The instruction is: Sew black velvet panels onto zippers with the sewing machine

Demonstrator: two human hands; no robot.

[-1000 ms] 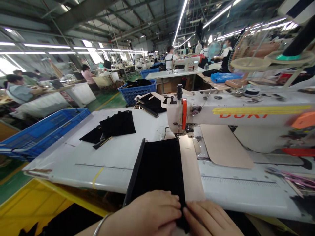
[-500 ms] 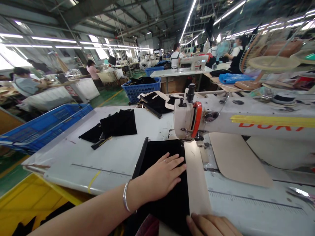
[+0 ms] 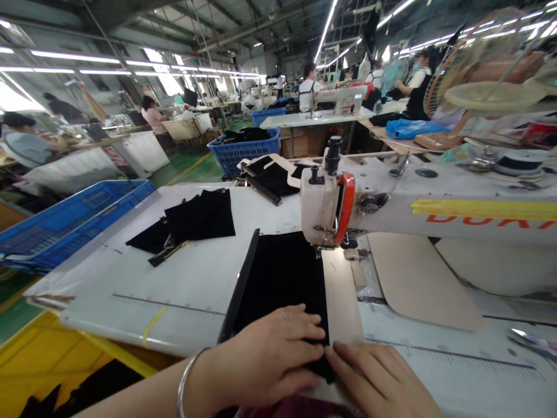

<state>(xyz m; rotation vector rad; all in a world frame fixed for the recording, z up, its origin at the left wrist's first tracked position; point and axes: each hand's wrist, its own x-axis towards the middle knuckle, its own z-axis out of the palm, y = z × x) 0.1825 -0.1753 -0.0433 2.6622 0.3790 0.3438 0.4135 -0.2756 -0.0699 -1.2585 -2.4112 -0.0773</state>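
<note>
A black fabric piece lies on a beige strip under the sewing machine's needle area. A dark edging with a metallic glint, perhaps a zipper, runs along the fabric's left side. My left hand rests on the near part of the fabric, palm down, fingers stretched out. Beside it, my right hand lies with extended fingers over the beige strip, fingertips touching the fabric's right edge near its lower corner. Both hands are close together, and neither grips anything visibly.
More black pieces with zippers lie left on the table. Black and beige pieces sit behind the machine head. Scissors are at the right edge. A blue crate and a yellow bin stand left. Co-workers sit farther back.
My left hand has slid back toward me along the fabric. My right hand has moved slightly forward, and the fabric's near end has shifted toward the machine.
</note>
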